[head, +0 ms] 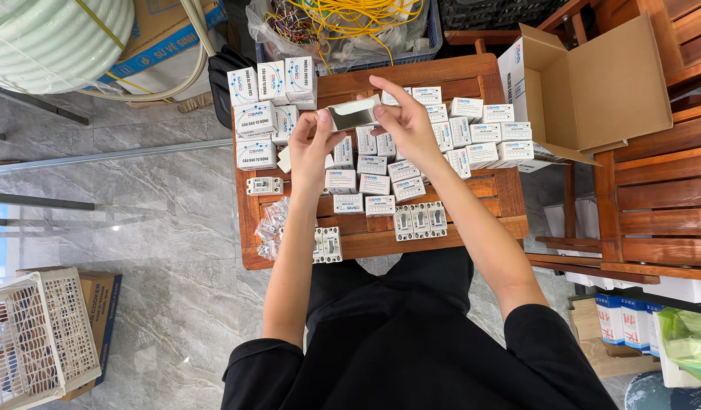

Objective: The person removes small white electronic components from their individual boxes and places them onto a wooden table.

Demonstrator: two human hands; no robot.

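Observation:
Both hands hold one small white carton point(353, 115) above a low wooden table point(381, 241). My left hand point(311, 146) grips its left end and my right hand point(405, 121) pinches its right end. The carton's open flap shows a grey inside. Beneath the hands lie several small white boxes with blue print point(373, 184). White circuit breakers point(419, 221) stand in a row at the table's near edge, with another pair point(328, 245) further left and a single one point(264, 185) at the left side.
Bigger white boxes point(257, 119) are stacked at the table's far left. A clear plastic bag point(271, 228) lies at the left edge. An open cardboard box point(593, 83) rests on wooden furniture at right. A white plastic basket point(35, 334) stands on the floor at lower left.

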